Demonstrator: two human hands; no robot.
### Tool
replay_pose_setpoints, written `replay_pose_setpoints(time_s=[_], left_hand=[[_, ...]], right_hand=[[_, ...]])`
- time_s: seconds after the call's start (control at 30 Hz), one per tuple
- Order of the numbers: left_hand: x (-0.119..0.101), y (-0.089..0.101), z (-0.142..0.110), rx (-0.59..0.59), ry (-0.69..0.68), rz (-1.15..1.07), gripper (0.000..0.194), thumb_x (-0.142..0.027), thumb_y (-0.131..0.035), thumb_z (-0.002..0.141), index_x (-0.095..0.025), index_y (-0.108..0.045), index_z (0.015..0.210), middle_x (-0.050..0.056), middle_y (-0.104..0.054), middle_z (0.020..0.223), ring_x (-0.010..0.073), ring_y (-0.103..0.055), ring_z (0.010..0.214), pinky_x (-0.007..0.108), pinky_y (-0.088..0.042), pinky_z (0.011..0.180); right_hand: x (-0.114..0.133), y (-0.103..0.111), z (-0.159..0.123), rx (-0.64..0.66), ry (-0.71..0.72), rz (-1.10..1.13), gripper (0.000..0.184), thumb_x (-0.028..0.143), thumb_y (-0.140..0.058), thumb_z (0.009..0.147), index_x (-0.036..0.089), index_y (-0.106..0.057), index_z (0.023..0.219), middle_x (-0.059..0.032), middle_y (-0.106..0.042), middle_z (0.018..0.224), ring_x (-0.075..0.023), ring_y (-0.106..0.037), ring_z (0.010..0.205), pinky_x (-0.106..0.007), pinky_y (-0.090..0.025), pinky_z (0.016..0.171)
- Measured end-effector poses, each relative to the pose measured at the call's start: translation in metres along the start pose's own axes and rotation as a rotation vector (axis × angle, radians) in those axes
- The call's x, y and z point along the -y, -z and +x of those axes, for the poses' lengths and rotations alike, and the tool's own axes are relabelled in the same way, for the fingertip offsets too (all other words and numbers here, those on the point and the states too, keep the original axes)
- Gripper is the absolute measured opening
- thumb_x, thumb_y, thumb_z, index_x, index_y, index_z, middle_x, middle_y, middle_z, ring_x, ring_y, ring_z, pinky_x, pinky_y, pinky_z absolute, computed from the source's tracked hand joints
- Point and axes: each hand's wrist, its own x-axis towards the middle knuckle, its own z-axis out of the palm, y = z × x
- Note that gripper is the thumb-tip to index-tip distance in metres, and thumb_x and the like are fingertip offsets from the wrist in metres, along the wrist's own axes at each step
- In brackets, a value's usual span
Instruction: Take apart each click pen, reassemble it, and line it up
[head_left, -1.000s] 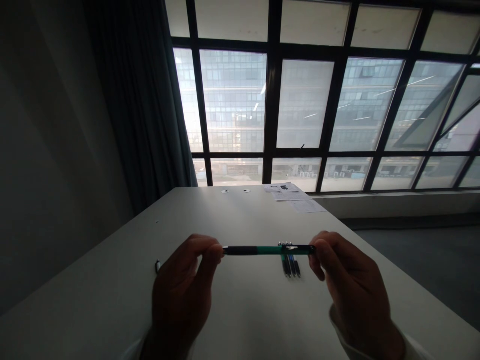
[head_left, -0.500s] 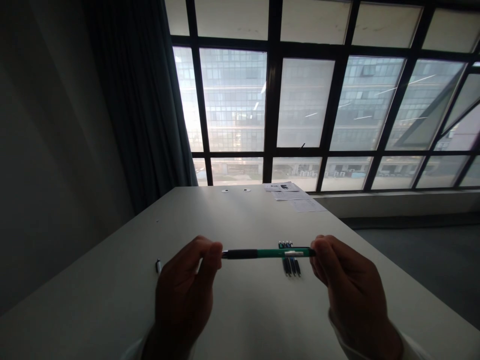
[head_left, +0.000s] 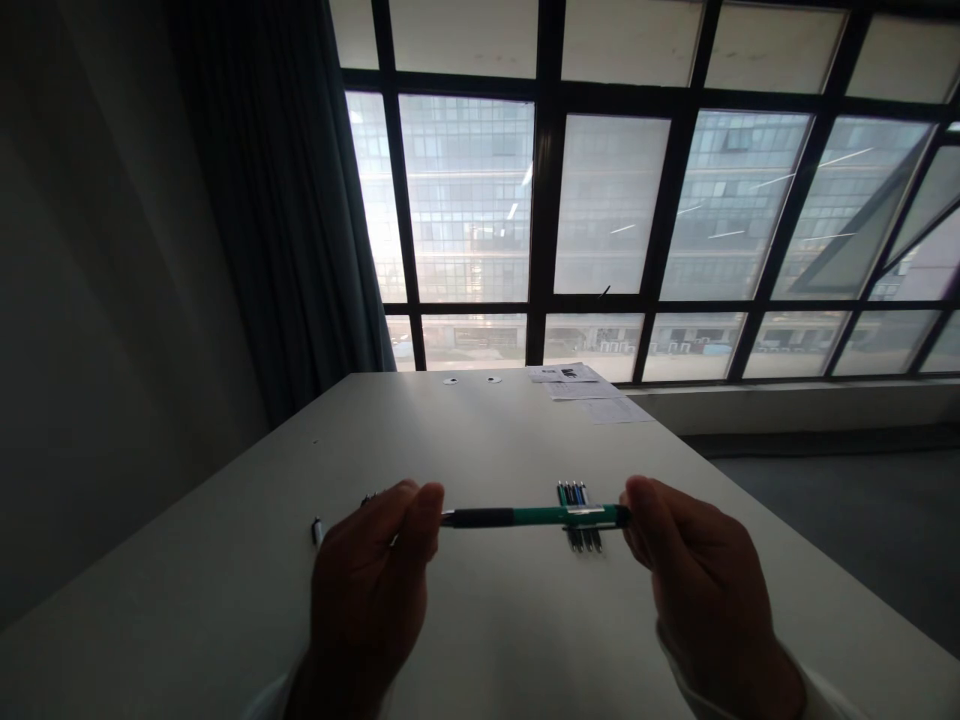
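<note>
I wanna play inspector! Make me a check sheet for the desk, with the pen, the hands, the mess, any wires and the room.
Surface: white desk, smooth-looking.
Pens: green pen with a dark grip, held level; row of pens lying beyond it.
Clutter: papers near the far right edge; small black-and-white item by the left hand; dark item mostly hidden behind that hand, too little showing to name.
Hands: left pinches the gripped end, right hand the other end.
Cables: nothing seen.
Surroundings: big windows ahead, dark curtain on the left.
</note>
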Motion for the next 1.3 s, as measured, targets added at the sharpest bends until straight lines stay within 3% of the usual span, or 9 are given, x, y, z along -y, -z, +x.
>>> replay_pose_setpoints(time_s=[0.4,0.73,0.9,1.3], left_hand=[[-0.005,-0.001,0.0,-0.015,0.012,-0.014,0.046,-0.038,-0.054,0.087,-0.02,-0.044,0.046,-0.004,-0.039,0.044,0.0102,-0.04,0.043,0.024,-0.034,0.046],[0.005,-0.003,0.001,0.004,0.033,-0.076,0.033,-0.036,-0.056,0.087,-0.019,-0.058,0.059,-0.002,-0.053,0.053,0.0115,-0.047,0.049,0.024,-0.035,0.047],[0.007,-0.003,0.001,0.059,0.007,-0.13,0.029,-0.034,-0.054,0.09,-0.02,-0.06,0.065,-0.003,-0.051,0.056,0.0118,-0.045,0.052,0.026,-0.034,0.051],[0.001,-0.003,0.001,0.026,0.01,-0.115,0.018,-0.033,-0.06,0.086,-0.02,-0.063,0.074,-0.004,-0.05,0.054,0.0107,-0.045,0.049,0.024,-0.035,0.048]], right_hand=[[0.003,-0.001,0.0,0.007,-0.041,0.029,0.044,0.035,-0.049,0.096,0.019,-0.045,0.056,0.0032,-0.037,0.05,-0.0094,-0.032,0.046,-0.026,-0.025,0.044],[-0.008,-0.004,-0.003,0.003,-0.026,0.151,0.039,0.03,-0.046,0.098,0.019,-0.043,0.061,0.0035,-0.037,0.056,-0.0098,-0.033,0.05,-0.026,-0.025,0.047],[-0.007,-0.005,-0.004,0.002,-0.047,0.184,0.036,0.031,-0.045,0.099,0.019,-0.044,0.065,0.0033,-0.037,0.06,-0.0103,-0.034,0.052,-0.027,-0.026,0.048],[-0.006,-0.004,-0.005,-0.009,-0.106,0.187,0.031,0.034,-0.048,0.097,0.02,-0.046,0.069,0.0026,-0.039,0.062,-0.0106,-0.035,0.055,-0.024,-0.03,0.047]])
